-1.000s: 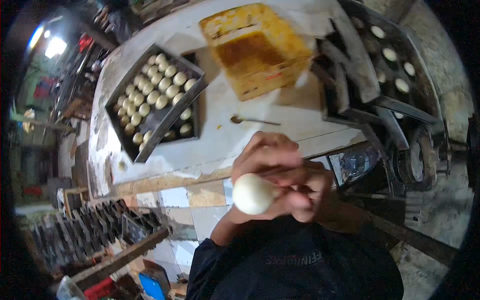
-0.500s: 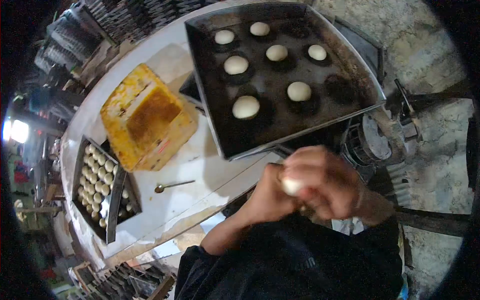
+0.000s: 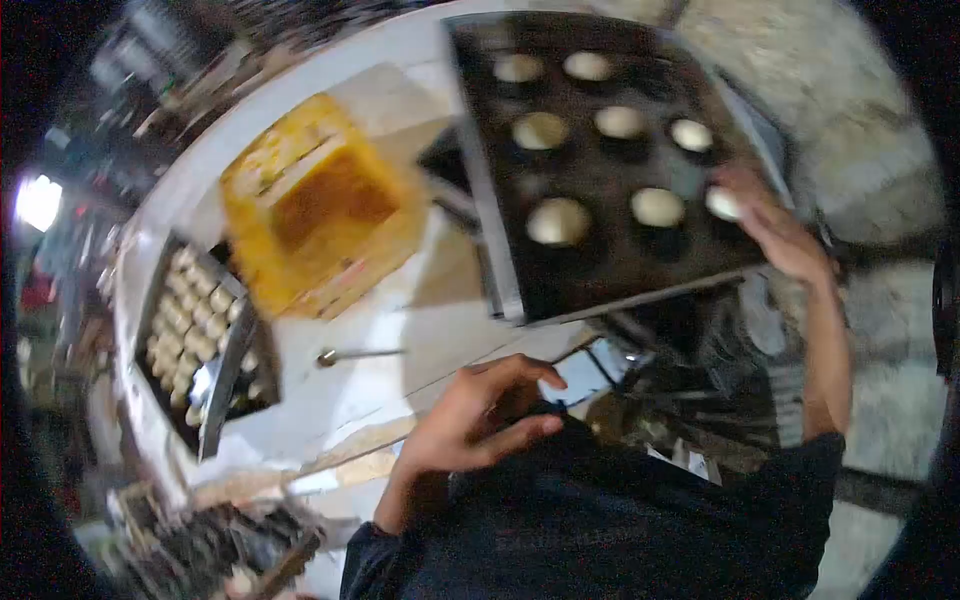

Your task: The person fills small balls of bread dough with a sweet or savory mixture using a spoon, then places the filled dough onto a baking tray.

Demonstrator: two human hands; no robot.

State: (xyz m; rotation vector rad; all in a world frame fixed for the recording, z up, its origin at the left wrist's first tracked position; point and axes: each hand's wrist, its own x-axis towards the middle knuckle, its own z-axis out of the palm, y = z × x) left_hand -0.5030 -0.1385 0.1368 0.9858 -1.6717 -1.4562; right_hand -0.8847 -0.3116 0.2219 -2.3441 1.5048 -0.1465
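My right hand (image 3: 778, 225) reaches over the right side of the dark baking tray (image 3: 590, 290), its fingers around a pale dough ball (image 3: 723, 203) at the tray's surface. Motion blur softens the fingers. Several other dough balls, such as one at the front left (image 3: 558, 222), sit spaced apart in loose rows on the tray. In front of my body, my left hand (image 3: 490, 415) hangs with thumb and fingers apart and nothing between them.
On the white table (image 3: 440, 345) stands a yellow-smeared square container (image 3: 330, 270) with a brown inside. A spoon (image 3: 362, 354) lies before it. At the left, a metal tin (image 3: 228, 375) holds many small dough balls.
My hands have parted. The right one has carried the dough ball from between both hands to the tray's right side, while the left has opened and shifted left. The camera view has also shifted.
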